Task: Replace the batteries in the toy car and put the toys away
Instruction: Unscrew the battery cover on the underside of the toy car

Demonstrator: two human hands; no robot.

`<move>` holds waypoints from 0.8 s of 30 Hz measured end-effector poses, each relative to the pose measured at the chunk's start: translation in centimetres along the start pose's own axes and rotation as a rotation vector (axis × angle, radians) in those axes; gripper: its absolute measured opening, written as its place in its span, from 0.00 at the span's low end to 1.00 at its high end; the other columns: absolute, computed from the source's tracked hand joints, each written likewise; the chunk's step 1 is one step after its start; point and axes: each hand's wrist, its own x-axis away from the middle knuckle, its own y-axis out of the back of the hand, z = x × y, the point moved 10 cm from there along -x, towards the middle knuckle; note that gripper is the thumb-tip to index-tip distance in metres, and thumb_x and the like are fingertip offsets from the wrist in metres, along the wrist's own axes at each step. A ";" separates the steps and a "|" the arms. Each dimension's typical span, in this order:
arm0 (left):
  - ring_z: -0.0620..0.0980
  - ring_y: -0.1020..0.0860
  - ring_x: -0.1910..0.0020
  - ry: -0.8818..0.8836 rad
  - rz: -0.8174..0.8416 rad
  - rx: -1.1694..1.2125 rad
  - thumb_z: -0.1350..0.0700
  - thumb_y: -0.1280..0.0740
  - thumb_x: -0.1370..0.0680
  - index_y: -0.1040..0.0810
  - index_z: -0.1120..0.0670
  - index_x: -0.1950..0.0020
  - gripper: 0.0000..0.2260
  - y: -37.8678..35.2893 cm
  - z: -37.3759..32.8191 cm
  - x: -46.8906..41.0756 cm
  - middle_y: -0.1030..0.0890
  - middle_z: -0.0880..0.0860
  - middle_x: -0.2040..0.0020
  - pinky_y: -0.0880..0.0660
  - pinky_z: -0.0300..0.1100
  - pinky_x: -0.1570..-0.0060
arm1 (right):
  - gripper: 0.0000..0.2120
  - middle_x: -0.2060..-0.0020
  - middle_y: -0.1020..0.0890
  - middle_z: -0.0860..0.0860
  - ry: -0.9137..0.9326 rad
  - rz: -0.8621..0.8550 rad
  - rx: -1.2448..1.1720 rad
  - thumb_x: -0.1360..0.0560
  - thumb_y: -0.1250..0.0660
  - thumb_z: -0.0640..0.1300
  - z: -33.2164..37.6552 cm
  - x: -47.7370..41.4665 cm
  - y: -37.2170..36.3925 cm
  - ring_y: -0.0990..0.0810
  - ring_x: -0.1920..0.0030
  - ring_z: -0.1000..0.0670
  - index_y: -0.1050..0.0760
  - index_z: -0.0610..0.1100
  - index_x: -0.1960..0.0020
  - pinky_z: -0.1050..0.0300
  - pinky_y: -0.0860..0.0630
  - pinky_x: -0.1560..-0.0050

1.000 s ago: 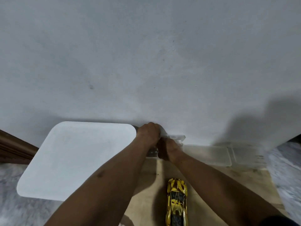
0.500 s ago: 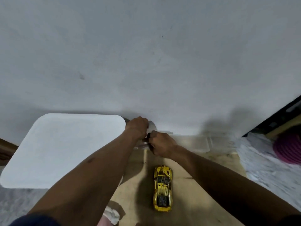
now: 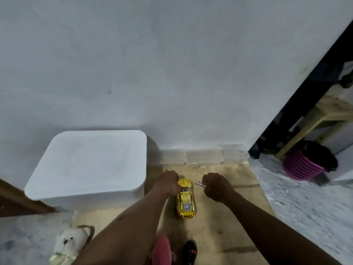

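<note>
Partly hidden: left hand [image 3: 169,183] against yellow toy car [image 3: 185,199], grip unclear; right hand [image 3: 216,186] clenched on blurred clear tool [image 3: 201,184].

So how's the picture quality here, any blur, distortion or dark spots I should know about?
Head view: wide-angle bending curves the wall edge at right; the grey speckled floor at right smears with motion blur; the shiny yellow toy car stays fairly sharp; the white plastic storage box casts a soft shadow on the wall; lighting is dim and even, no glare.

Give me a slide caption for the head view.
Left hand at yellow toy car; right hand holds slim tool.
</note>
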 end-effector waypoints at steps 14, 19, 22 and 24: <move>0.59 0.26 0.34 0.187 -0.010 0.054 0.37 0.34 0.25 0.38 0.52 0.24 0.34 -7.6 -1.6 -0.1 0.39 0.56 0.25 0.26 0.49 0.41 | 0.19 0.45 0.17 0.51 -0.051 -0.135 -0.113 0.28 0.33 0.43 -4.2 2.6 -0.9 0.20 0.45 0.46 0.26 0.52 0.37 0.54 0.24 0.51; 0.59 0.24 0.36 0.255 -0.049 -0.011 0.40 0.28 0.28 0.45 0.52 0.23 0.41 -8.5 -2.0 -0.4 0.43 0.58 0.25 0.25 0.47 0.44 | 0.19 0.45 0.16 0.52 0.001 -0.161 -0.184 0.28 0.32 0.45 -5.7 1.5 -0.9 0.18 0.47 0.45 0.24 0.52 0.37 0.56 0.24 0.51; 0.62 0.25 0.36 0.264 -0.036 0.066 0.44 0.29 0.27 0.45 0.51 0.23 0.39 -8.3 -2.3 -0.1 0.41 0.61 0.27 0.25 0.48 0.43 | 0.19 0.46 0.17 0.53 -0.013 -0.143 -0.213 0.27 0.31 0.46 -6.6 1.5 -0.7 0.18 0.48 0.47 0.25 0.55 0.37 0.57 0.24 0.53; 0.64 0.25 0.38 0.255 -0.019 0.186 0.46 0.30 0.27 0.42 0.47 0.25 0.34 -7.8 -2.4 0.3 0.36 0.60 0.32 0.24 0.49 0.43 | 0.19 0.47 0.17 0.53 -0.015 -0.135 -0.231 0.28 0.32 0.47 -6.8 1.5 -0.2 0.18 0.48 0.48 0.25 0.57 0.37 0.58 0.26 0.54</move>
